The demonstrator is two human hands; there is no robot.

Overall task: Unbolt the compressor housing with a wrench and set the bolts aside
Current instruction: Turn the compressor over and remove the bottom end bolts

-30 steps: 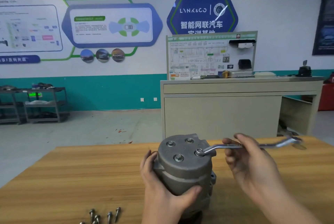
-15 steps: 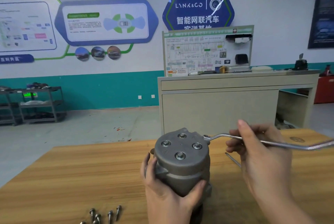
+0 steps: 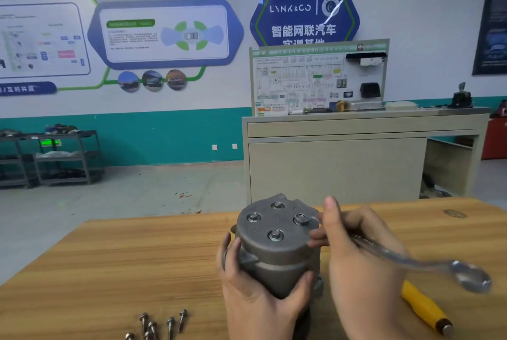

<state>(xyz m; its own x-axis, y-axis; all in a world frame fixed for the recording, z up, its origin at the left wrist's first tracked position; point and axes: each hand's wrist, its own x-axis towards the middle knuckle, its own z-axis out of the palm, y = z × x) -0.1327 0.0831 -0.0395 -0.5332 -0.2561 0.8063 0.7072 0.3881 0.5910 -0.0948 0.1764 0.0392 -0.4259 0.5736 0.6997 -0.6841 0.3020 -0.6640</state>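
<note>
Compressor housing (image 3: 277, 252) stands on table (image 3: 109, 271), gripped at its left by left hand (image 3: 255, 293); right hand (image 3: 354, 252) to its right holds wrench (image 3: 406, 260), ring end set on top-right bolt (image 3: 300, 218). Loose bolts (image 3: 162, 323) lie front-left; screwdriver (image 3: 424, 306) front-right. Cabinet (image 3: 343, 158) behind.

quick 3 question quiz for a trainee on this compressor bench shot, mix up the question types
1. True or false: the ring end of the wrench sits on the right-hand bolt of the housing.
2. How many bolt heads show on the housing's top face? A) two B) four C) six
3. Fill in: the left hand grips the ____ while the right hand holds the wrench.

Key
1. True.
2. B: four, counting the one under the wrench.
3. Housing. Loose bolts already lie on the table near the front edge, left of that hand.
</note>
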